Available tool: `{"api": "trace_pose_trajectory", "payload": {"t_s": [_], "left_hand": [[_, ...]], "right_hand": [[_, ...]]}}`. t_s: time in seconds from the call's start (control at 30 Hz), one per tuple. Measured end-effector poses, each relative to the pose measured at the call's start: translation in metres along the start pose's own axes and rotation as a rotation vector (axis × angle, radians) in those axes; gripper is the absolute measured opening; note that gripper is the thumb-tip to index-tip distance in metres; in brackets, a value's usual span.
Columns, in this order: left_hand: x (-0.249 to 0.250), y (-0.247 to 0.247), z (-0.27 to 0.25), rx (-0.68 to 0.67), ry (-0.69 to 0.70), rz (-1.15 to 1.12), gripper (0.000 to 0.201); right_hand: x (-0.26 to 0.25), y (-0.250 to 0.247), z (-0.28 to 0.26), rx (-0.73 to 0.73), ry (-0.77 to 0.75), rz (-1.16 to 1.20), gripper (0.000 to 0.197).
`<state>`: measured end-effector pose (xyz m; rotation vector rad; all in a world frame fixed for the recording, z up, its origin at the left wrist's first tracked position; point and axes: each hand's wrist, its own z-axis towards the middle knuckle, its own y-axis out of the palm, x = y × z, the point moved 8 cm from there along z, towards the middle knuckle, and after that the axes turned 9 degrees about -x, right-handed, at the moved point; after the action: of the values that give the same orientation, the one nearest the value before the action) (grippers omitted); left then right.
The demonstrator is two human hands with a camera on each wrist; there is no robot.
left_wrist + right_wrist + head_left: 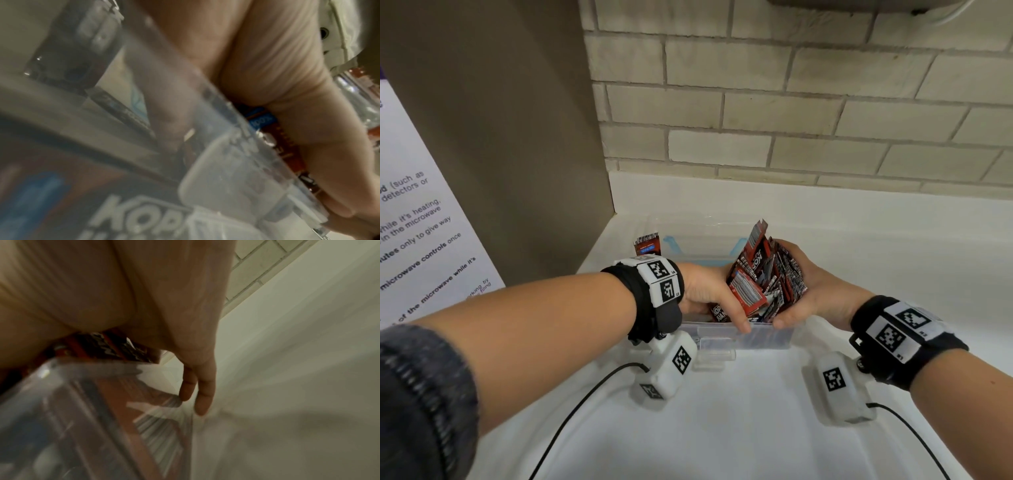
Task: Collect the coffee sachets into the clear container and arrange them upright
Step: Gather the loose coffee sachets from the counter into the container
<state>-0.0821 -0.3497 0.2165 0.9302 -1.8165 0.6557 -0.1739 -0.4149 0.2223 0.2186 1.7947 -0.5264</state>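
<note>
1. The sachets [765, 277] sit as a loose bundle over the container [726, 337], at its right end, squeezed between both hands.
2. The left hand [710, 293] curls round the bundle's left side; the right hand [803, 291] cups its right side, fingers together.
3. One sachet [646, 244] stands at the container's far-left corner.
4. Judged light, thin and slippery, they likely fan out; press on the flat faces, low down.

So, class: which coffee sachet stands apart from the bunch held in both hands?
The lone sachet at the container's far-left corner, beyond the left hand; no hand touches it.
</note>
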Motion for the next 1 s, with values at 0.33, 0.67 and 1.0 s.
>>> {"api": "trace_pose_trajectory", "payload": {"t_s": [0.33,0.67,1.0], "left_hand": [[-0.003,-0.01,0.002,0.044,0.036,-0.029,0.05],[-0.009,-0.016,-0.005,0.015,-0.097,0.052,0.055],[0.004,-0.02,-0.004,0.089,0.033,0.052,0.055]], "right_hand": [[-0.011,0.002,-0.001,0.076,-0.077,-0.034,0.11],[-0.011,-0.01,-0.008,0.031,0.023,-0.114,0.135],[-0.016,-0.012,-0.011,0.074,0.003,-0.197,0.134]]}}
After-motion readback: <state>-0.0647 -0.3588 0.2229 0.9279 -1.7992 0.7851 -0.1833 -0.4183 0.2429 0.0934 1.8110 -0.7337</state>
